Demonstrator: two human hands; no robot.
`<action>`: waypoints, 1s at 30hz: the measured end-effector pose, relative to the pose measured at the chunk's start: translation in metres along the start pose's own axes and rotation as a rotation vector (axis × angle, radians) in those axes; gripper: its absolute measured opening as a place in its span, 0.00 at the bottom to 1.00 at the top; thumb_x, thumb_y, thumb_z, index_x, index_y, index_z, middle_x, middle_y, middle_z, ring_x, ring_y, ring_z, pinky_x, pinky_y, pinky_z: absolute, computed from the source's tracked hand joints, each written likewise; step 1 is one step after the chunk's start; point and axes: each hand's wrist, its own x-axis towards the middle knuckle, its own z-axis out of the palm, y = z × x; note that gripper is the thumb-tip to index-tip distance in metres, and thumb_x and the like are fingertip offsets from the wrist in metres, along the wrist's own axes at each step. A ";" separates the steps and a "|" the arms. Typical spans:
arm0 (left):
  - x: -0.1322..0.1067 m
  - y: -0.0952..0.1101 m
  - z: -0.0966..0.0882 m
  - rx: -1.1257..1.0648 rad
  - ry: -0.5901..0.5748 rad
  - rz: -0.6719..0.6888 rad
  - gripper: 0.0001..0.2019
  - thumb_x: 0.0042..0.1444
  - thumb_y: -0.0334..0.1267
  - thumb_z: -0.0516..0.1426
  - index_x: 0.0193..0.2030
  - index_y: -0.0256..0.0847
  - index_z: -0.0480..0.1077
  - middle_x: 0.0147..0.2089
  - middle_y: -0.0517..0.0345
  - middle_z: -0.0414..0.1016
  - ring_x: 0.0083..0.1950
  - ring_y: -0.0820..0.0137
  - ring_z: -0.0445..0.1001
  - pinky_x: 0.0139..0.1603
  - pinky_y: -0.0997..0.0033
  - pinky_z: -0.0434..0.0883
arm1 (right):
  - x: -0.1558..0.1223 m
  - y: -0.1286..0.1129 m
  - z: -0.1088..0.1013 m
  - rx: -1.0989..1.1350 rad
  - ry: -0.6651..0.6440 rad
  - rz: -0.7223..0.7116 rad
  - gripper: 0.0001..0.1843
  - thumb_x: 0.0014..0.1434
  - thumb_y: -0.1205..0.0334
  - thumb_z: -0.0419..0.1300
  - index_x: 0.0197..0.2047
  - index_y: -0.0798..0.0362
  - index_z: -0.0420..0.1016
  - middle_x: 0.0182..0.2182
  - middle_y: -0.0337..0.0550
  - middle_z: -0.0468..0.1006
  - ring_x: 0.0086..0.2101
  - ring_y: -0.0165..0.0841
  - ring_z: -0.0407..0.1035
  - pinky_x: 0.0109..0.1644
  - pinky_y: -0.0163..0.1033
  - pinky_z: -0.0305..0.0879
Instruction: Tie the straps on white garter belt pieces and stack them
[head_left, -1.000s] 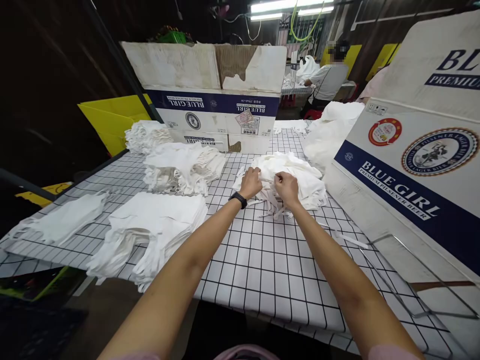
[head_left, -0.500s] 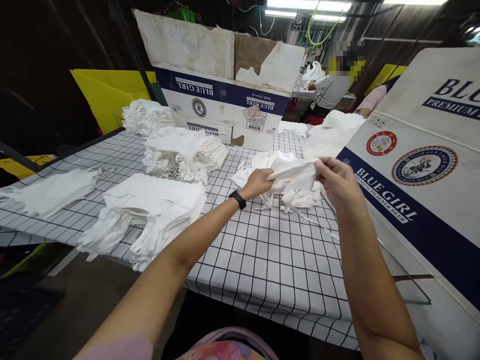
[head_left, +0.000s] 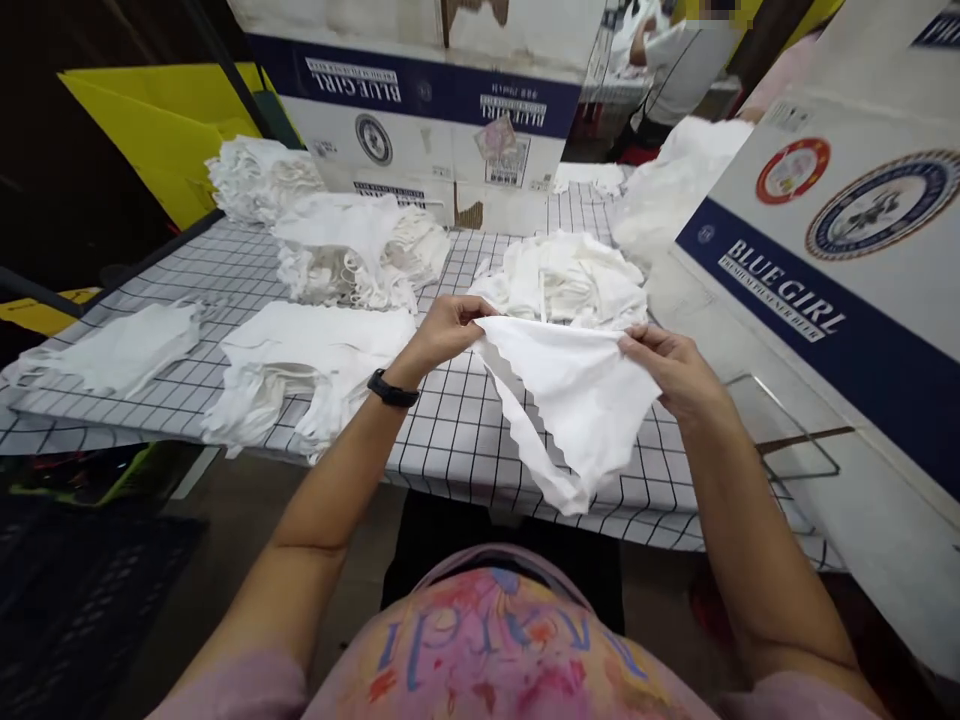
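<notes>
A pair of white underpants (head_left: 581,385) hangs stretched between my two hands, its scalloped leg edge showing on the left and its lower tip near the table's front edge. My left hand (head_left: 448,330), with a black band on the wrist, pinches the top left corner. At the opposite corner, my right hand (head_left: 670,365) grips the waist edge between thumb and fingers. Just behind the garment lies a loose heap of white garments (head_left: 574,270). To the left of my left hand is a flat stack of white garments (head_left: 322,340).
A black-and-white checked cloth (head_left: 442,430) covers the table. More white piles (head_left: 360,240) lie at left and back. A cardboard box (head_left: 420,130) stands behind, and another box (head_left: 810,270) leans in from the right. Beyond, a person (head_left: 686,70) in a white top sits.
Both hands have drawn back toward me and moved apart, lifting the white underpants off the heap and spreading them open. The view has tilted down.
</notes>
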 end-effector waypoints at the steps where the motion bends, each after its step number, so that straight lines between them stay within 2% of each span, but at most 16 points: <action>1: -0.008 -0.012 0.005 0.093 -0.002 -0.024 0.11 0.48 0.29 0.56 0.35 0.38 0.80 0.36 0.57 0.82 0.39 0.68 0.77 0.41 0.69 0.72 | 0.001 0.019 0.002 -0.027 0.006 0.020 0.21 0.45 0.50 0.76 0.36 0.53 0.79 0.29 0.40 0.77 0.24 0.28 0.67 0.25 0.33 0.64; 4: -0.033 -0.042 0.028 0.388 0.026 -0.101 0.13 0.52 0.30 0.57 0.42 0.39 0.79 0.42 0.54 0.81 0.46 0.62 0.77 0.51 0.59 0.73 | 0.002 0.067 0.003 -0.128 0.038 0.067 0.20 0.46 0.51 0.74 0.38 0.55 0.80 0.33 0.42 0.78 0.27 0.29 0.68 0.28 0.34 0.65; 6: -0.050 -0.048 0.047 0.536 0.063 -0.102 0.14 0.55 0.31 0.58 0.48 0.39 0.77 0.48 0.51 0.79 0.53 0.58 0.75 0.57 0.53 0.72 | 0.000 0.085 0.000 -0.169 0.069 0.075 0.20 0.47 0.52 0.73 0.40 0.54 0.81 0.36 0.43 0.79 0.31 0.30 0.70 0.31 0.34 0.66; 8: -0.066 -0.043 0.068 0.593 0.053 -0.060 0.12 0.59 0.31 0.57 0.49 0.40 0.75 0.50 0.49 0.76 0.55 0.56 0.72 0.58 0.51 0.71 | -0.004 0.093 -0.004 -0.155 0.100 0.060 0.22 0.48 0.52 0.72 0.44 0.53 0.80 0.39 0.44 0.79 0.34 0.32 0.72 0.34 0.35 0.68; 12: -0.087 -0.021 0.109 0.568 -0.082 0.034 0.06 0.64 0.34 0.56 0.47 0.41 0.72 0.48 0.52 0.75 0.52 0.60 0.71 0.53 0.57 0.70 | -0.010 0.094 -0.012 -0.101 0.123 0.026 0.24 0.49 0.52 0.71 0.48 0.52 0.79 0.45 0.47 0.81 0.40 0.35 0.76 0.43 0.39 0.72; 15: -0.092 -0.014 0.125 0.645 -0.137 0.013 0.03 0.65 0.36 0.56 0.44 0.41 0.70 0.45 0.53 0.74 0.48 0.59 0.70 0.50 0.57 0.68 | -0.013 0.093 -0.018 -0.153 0.151 0.015 0.22 0.51 0.52 0.69 0.49 0.52 0.79 0.48 0.50 0.81 0.42 0.38 0.76 0.45 0.44 0.73; 18: -0.093 -0.020 0.123 0.679 -0.091 -0.106 0.04 0.66 0.35 0.54 0.40 0.41 0.68 0.44 0.52 0.74 0.46 0.60 0.71 0.50 0.57 0.68 | -0.018 0.092 -0.020 -0.380 0.244 -0.049 0.18 0.55 0.54 0.64 0.47 0.52 0.81 0.47 0.52 0.81 0.44 0.44 0.76 0.48 0.51 0.73; 21: -0.098 -0.031 0.110 0.638 -0.023 -0.182 0.03 0.65 0.34 0.55 0.39 0.41 0.68 0.43 0.53 0.75 0.46 0.60 0.71 0.49 0.58 0.68 | -0.032 0.087 -0.011 -0.684 0.308 -0.254 0.16 0.58 0.55 0.62 0.47 0.51 0.82 0.53 0.53 0.79 0.53 0.50 0.72 0.54 0.57 0.71; 23: -0.104 -0.036 0.103 0.594 0.005 -0.177 0.02 0.64 0.33 0.55 0.40 0.42 0.69 0.43 0.54 0.75 0.48 0.61 0.71 0.50 0.59 0.68 | -0.047 0.082 0.003 -0.742 0.172 -0.317 0.15 0.62 0.53 0.61 0.47 0.50 0.81 0.53 0.52 0.78 0.52 0.47 0.73 0.51 0.55 0.73; 26: -0.114 -0.038 0.097 0.558 0.040 -0.134 0.03 0.64 0.32 0.55 0.41 0.42 0.70 0.45 0.53 0.75 0.49 0.61 0.71 0.52 0.59 0.69 | -0.074 0.080 0.030 -0.713 -0.134 -0.299 0.16 0.65 0.47 0.62 0.47 0.50 0.80 0.50 0.50 0.77 0.45 0.42 0.74 0.46 0.49 0.75; 28: -0.121 -0.036 0.096 0.544 0.050 -0.095 0.04 0.64 0.32 0.54 0.42 0.41 0.70 0.46 0.52 0.76 0.49 0.60 0.71 0.52 0.59 0.69 | -0.088 0.085 0.045 -0.708 -0.219 -0.311 0.17 0.63 0.46 0.65 0.47 0.49 0.79 0.50 0.50 0.75 0.47 0.44 0.74 0.48 0.50 0.74; 30: -0.127 -0.033 0.098 0.518 0.027 -0.041 0.05 0.65 0.32 0.55 0.43 0.41 0.72 0.47 0.52 0.76 0.50 0.60 0.71 0.53 0.58 0.70 | -0.098 0.094 0.055 -0.720 -0.211 -0.333 0.13 0.63 0.50 0.64 0.46 0.49 0.77 0.49 0.51 0.74 0.48 0.46 0.73 0.50 0.51 0.73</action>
